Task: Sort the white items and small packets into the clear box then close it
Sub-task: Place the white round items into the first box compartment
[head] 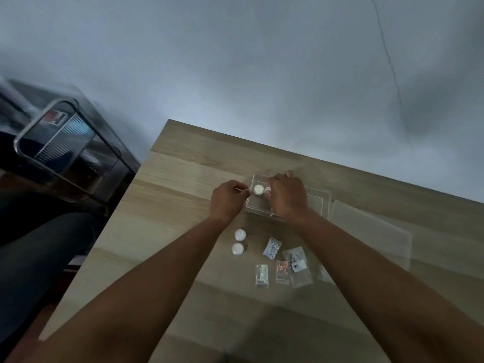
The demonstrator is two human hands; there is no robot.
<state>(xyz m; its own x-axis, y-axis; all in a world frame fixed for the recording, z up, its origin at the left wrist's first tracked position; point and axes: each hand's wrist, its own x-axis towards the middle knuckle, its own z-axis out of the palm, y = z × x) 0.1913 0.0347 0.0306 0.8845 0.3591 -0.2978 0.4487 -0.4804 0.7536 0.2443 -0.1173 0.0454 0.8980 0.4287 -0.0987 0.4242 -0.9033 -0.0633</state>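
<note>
Head view: both hands work at the clear plastic box (318,203), one round white item (258,189) inside; right hand (288,196) lowers another, left hand (226,200) pinches something thin. Two white items (239,235), small clear packets (272,248) and flat lid (372,229) wait on the table (183,163).

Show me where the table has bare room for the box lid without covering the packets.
Bare wood lies along the far edge behind the clear box, and widely down the left side of the table beside the two white items. It is crowded near the right forearm, where the small packets cluster. The lid already lies right of the box.
</note>
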